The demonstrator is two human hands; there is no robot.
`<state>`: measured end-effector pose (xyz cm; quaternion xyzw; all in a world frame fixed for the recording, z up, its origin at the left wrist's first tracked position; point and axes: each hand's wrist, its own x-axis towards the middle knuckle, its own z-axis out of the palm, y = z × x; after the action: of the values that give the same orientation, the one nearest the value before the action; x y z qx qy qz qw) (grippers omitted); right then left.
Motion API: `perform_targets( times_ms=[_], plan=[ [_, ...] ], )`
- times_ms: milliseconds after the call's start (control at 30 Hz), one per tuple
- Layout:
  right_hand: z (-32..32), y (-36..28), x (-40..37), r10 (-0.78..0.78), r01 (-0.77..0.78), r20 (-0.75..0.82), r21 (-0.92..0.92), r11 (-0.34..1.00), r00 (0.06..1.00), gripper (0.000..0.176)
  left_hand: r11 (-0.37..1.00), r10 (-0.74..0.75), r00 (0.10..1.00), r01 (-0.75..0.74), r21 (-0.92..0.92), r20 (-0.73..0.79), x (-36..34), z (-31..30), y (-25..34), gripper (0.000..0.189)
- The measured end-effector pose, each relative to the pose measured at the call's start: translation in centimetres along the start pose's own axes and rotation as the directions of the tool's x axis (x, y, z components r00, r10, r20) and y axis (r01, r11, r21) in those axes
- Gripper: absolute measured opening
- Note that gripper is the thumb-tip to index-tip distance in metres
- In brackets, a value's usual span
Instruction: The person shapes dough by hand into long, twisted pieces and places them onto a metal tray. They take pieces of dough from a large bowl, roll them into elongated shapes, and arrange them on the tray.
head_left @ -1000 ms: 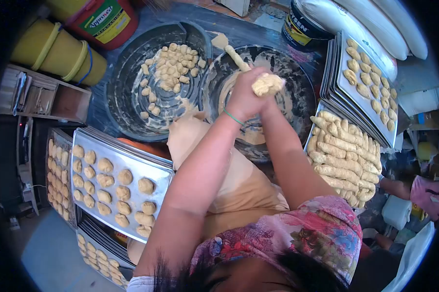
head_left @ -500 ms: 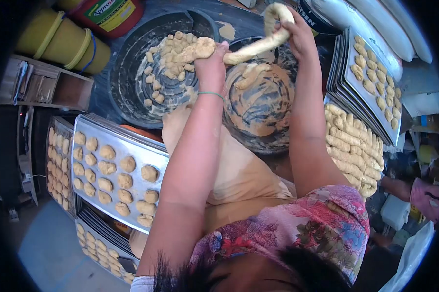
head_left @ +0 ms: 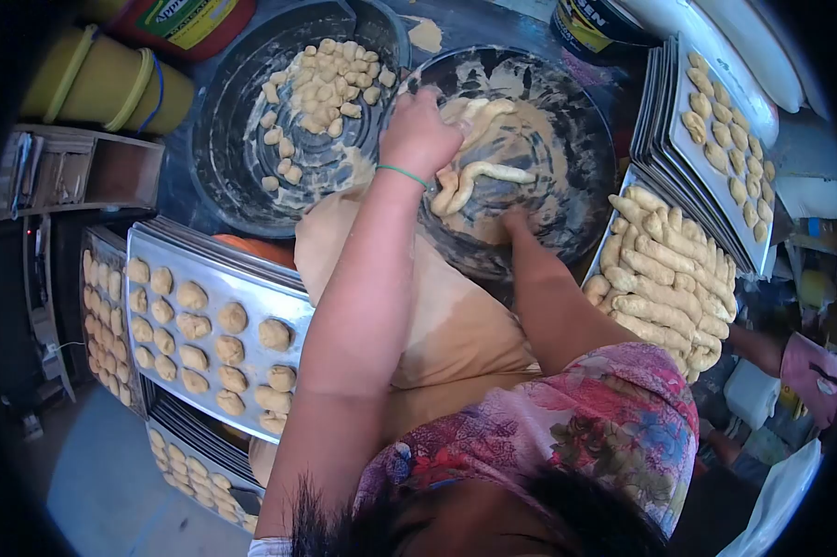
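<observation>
Head view: left hand (head_left: 422, 137) and right hand (head_left: 519, 221) apart, grips unclear; one curved dough rope (head_left: 498, 172) between them. Further dough (head_left: 480, 119), count unclear, near left hand. Two basins (head_left: 581, 139).

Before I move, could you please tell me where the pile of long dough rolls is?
In the head view, the pile of long dough rolls lies at the right, just below the tray stack there and beside the floury basin.

Site: small bakery workroom. Evidence: metal trays (head_left: 213, 332) bearing rows of dough pieces, more loaded trays (head_left: 723, 148) stacked at right, dough lumps (head_left: 335, 84) in a dark basin (head_left: 224, 176). Along the worktop's (head_left: 479, 23) far-left edge, a bucket (head_left: 185, 28) labelled margarine.
</observation>
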<state>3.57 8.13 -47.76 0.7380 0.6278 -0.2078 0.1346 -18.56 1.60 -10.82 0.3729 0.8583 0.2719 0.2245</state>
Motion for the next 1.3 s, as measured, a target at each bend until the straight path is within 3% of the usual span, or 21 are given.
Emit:
perform_targets(
  times_ms=[33,167,200,233,333,367,400,433,467,533,633,700,767,833,933,1000,1067,1133,1200,1267,1300],
  plan=[
    [2.8,0.2,-0.2,0.127,-0.129,-0.043,-0.054,0.99,0.991,0.067,1.0,0.0,0.999,-0.001,0.023,0.05,0.2,0.0,-0.1,0.063],
    [3.0,-4.6,-7.5,-0.095,0.099,0.108,-0.028,0.995,0.99,0.063,0.998,0.055,0.996,-0.057,0.03,0.071,1.3,0.7,-0.1,0.059],
    [2.5,-5.5,-7.4,-0.329,0.342,0.314,0.012,0.939,0.891,0.052,0.997,0.073,0.994,-0.074,0.01,0.081,1.4,1.0,0.0,0.058],
    [2.4,-6.9,-6.3,-0.529,0.553,0.487,0.108,0.826,0.695,0.042,0.996,0.092,0.992,-0.092,-0.007,0.088,1.7,1.0,0.1,0.057],
    [2.4,-10.1,-1.2,-0.746,0.89,0.659,0.282,0.358,0.091,0.028,0.994,0.089,0.987,-0.097,0.058,0.132,1.4,1.0,0.5,0.054],
    [-0.5,-11.1,-1.1,-0.666,0.443,0.718,0.54,0.716,0.2,0.026,0.994,0.099,0.988,-0.104,0.037,0.122,1.5,1.1,0.3,0.054],
    [-2.2,-11.3,-0.1,-0.742,0.079,0.625,0.749,0.657,0.242,0.016,0.994,0.111,0.988,-0.113,0.013,0.111,1.6,1.2,0.2,0.054],
    [-2.7,-12.1,2.4,-0.751,0.333,0.463,0.696,0.637,0.471,0.018,0.992,0.125,0.987,-0.124,-0.012,0.097,1.8,1.3,0.1,0.054],
    [-3.0,-12.5,4.8,-0.748,0.551,0.227,0.551,0.627,0.623,0.02,0.993,0.114,0.987,-0.114,-0.006,0.111,2.0,1.1,0.3,0.054],
    [-5.7,-11.9,6.2,-0.619,0.616,0.029,0.076,0.784,0.785,0.035,0.996,0.093,0.986,-0.094,0.006,0.139,2.0,0.6,0.9,0.053],
    [-6.9,-9.8,1.9,-0.627,0.639,0.189,0.0,0.769,0.755,0.057,0.987,0.157,0.98,-0.159,0.012,0.121,2.7,1.9,0.5,0.047],
    [-3.7,-6.7,-2.0,-0.715,0.74,0.211,-0.307,0.598,0.666,0.07,0.989,0.139,0.976,-0.144,0.015,0.164,2.7,2.0,1.0,0.047],
    [0.4,-2.0,-3.9,-0.705,0.746,0.271,-0.38,0.547,0.656,0.07,0.991,0.117,0.974,-0.126,0.034,0.193,2.9,1.7,1.1,0.048],
    [-0.7,0.3,-6.5,-0.624,0.745,0.436,-0.193,0.638,0.648,0.061,0.993,0.092,0.972,-0.106,0.054,0.216,2.9,1.6,1.1,0.048],
    [-5.2,-2.6,-5.2,-0.527,0.839,0.686,-0.236,0.491,0.501,0.046,0.987,0.127,0.973,-0.144,0.074,0.195,2.6,1.8,1.3,0.049],
    [-4.5,-2.9,-2.1,-0.851,0.851,0.068,-0.121,0.51,0.52,0.031,0.983,0.148,0.965,-0.168,0.074,0.215,2.2,2.2,1.7,0.049],
    [-4.9,-5.7,0.2,-0.738,0.741,-0.106,-0.009,0.671,0.667,0.04,0.98,0.166,0.958,-0.186,0.066,0.235,2.0,2.7,2.1,0.048],
    [-6.0,-8.8,1.0,-0.629,0.619,0.017,0.154,0.77,0.778,0.053,0.98,0.177,0.95,-0.195,0.045,0.256,1.8,3.0,2.3,0.048],
    [-1.0,-9.3,3.0,-0.762,0.749,0.023,0.162,0.642,0.648,0.06,0.987,0.143,0.942,-0.158,0.026,0.302,1.7,2.7,2.7,0.053],
    [-1.0,-9.0,1.2,-0.802,0.824,0.185,-0.134,0.551,0.567,0.067,0.989,0.131,0.94,-0.148,0.029,0.313,1.8,2.3,2.7,0.056],
    [-2.6,-7.7,-2.2,-0.738,0.793,0.331,-0.414,0.447,0.588,0.071,0.987,0.136,0.943,-0.156,0.042,0.305,1.7,2.4,2.4,0.056]
  ],
)
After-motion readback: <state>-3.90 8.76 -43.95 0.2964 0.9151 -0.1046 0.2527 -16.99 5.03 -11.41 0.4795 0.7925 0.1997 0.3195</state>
